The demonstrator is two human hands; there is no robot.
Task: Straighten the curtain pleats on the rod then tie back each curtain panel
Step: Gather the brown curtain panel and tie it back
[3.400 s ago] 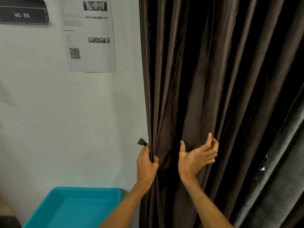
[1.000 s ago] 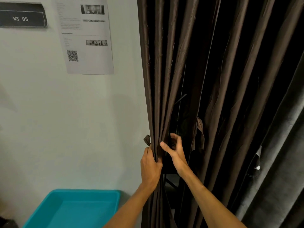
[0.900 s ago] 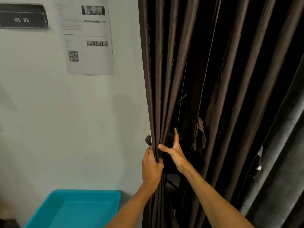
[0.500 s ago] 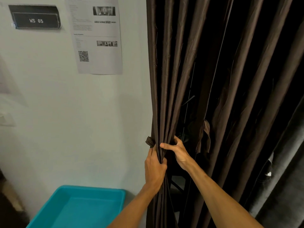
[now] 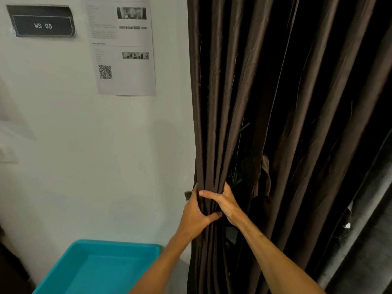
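Teal tray [image 5: 101,266] low and left of the brown curtain [image 5: 214,124]. At the curtain's left edge the left hand [image 5: 196,211] grips the gathered pleats from the left, thumb across the front; the right hand [image 5: 228,205] grips the same bundle from the right, forefinger laid over the folds, the hands touching. A loose fabric strip [image 5: 265,177] hangs just right of the bundle. Behind, on the wall left of the curtain: printed sheet [image 5: 125,49] and black plate [image 5: 42,23] marked WS 05
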